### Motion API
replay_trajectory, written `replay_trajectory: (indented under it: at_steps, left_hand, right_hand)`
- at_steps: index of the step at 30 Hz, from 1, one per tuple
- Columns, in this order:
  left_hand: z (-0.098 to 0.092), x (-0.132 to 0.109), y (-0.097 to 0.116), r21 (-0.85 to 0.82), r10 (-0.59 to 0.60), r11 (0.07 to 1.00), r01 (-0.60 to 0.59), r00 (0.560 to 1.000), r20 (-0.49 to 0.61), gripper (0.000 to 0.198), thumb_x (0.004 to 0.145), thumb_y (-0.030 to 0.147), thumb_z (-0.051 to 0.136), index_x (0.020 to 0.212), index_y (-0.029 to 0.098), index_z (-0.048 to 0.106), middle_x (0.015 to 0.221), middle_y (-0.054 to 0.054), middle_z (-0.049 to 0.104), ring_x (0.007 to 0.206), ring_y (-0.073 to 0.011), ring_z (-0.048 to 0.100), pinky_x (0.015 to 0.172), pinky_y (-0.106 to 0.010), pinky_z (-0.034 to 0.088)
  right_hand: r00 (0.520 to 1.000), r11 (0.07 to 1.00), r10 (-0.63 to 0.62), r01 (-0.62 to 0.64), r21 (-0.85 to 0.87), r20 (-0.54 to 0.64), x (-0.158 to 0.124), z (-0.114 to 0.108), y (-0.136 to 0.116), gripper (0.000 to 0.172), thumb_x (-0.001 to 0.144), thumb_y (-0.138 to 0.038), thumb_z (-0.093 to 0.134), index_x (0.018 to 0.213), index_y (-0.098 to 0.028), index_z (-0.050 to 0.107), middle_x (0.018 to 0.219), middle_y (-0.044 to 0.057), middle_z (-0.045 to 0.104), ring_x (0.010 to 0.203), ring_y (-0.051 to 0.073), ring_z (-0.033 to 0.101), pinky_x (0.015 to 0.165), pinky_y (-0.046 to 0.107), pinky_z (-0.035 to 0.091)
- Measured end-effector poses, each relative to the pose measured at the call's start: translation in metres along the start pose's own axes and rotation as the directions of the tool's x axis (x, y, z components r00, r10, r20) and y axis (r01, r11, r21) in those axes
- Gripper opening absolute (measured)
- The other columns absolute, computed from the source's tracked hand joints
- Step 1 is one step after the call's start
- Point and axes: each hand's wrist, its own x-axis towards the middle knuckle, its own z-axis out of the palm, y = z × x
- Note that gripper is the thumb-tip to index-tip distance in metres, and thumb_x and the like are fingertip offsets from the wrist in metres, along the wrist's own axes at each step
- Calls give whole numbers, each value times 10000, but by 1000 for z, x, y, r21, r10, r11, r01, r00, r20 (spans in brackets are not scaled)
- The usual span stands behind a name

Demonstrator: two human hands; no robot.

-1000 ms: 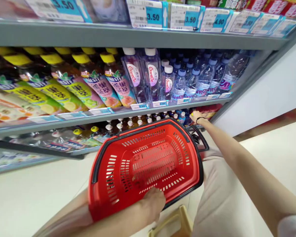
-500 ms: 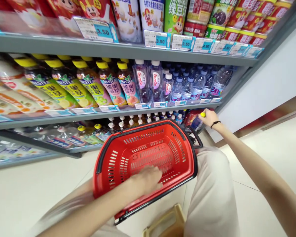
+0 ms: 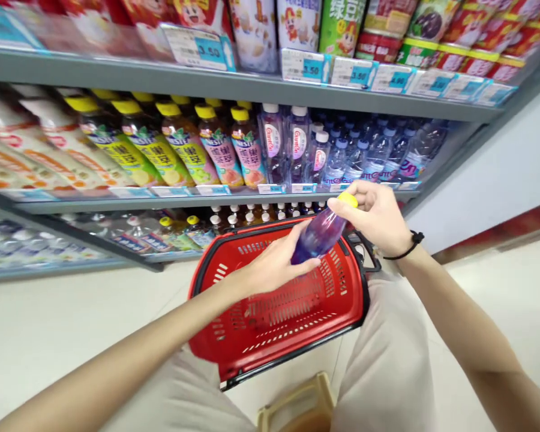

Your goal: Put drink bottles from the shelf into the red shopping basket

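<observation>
I've brought the blurred, perhaps purple bottle (image 3: 323,233) inward: right hand (image 3: 382,217) pinching its cap (image 3: 348,200), left hand (image 3: 276,261) cupping its base, basket (image 3: 353,303) beneath my fingers.

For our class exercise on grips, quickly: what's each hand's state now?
Left hand: closed, holding the purple bottle near its base.
Right hand: closed, holding the same bottle by its yellow cap.

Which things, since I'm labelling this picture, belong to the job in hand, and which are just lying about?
Part of the job:
left hand, around the body
right hand, at the yellow cap
purple bottle
red basket, below the bottle

Just about:
shelf bottles
cans
price tags
stool
</observation>
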Motion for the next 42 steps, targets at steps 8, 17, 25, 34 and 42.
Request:
replay_trajectory:
  at_steps: [8, 17, 25, 34, 42]
  left_hand:
    - [4, -16, -31, -716, -133, 697, 43, 989, -71, 521, 880, 636, 684, 1057, 158, 580, 954, -69, 699, 819, -188, 657, 749, -319, 568]
    - [-10, -3, -33, -866, -390, 500, -24, 886, -250, 552, 862, 481, 715, 1287, 152, 588, 1131, -113, 730, 980, -247, 695, 917, -424, 569]
    - [-23, 5, -48, -880, -397, 462, -112, 861, -318, 422, 934, 479, 617, 1154, 124, 674, 1205, -141, 727, 1076, -270, 668, 968, -446, 526]
    - [-29, 0, -58, -843, -324, 501, -196, 860, -393, 342, 870, 322, 669, 1162, 151, 624, 1138, -96, 715, 1027, -232, 655, 978, -416, 493]
    - [-29, -2, -66, -827, -307, 541, -153, 880, -364, 347, 856, 363, 653, 1130, 162, 586, 1117, -78, 697, 967, -204, 641, 916, -368, 486]
  right_hand:
    - [888, 688, 348, -460, 562, 301, -10, 50, 84, 457, 918, -582, 645, 1061, -156, 724, 780, 47, 716, 666, 150, 632, 633, 254, 518]
    - [510, 234, 320, -859, 455, 799, -52, 99, 99, 646, 982, -697, 418, 1099, -122, 690, 875, 143, 760, 649, 234, 691, 433, 270, 480]
    - [569, 345, 376, -818, 460, 731, -49, 96, 105, 514, 906, -629, 590, 954, -130, 700, 835, 149, 757, 602, 210, 671, 387, 218, 389]
    - [559, 383, 423, -823, 418, 713, -54, 100, 106, 541, 883, -628, 618, 1016, -112, 709, 860, 165, 766, 629, 233, 699, 389, 209, 357]
    - [566, 400, 440, -818, 413, 697, -60, 105, 111, 455, 890, -587, 611, 967, -145, 684, 836, 145, 758, 607, 231, 689, 393, 225, 377]
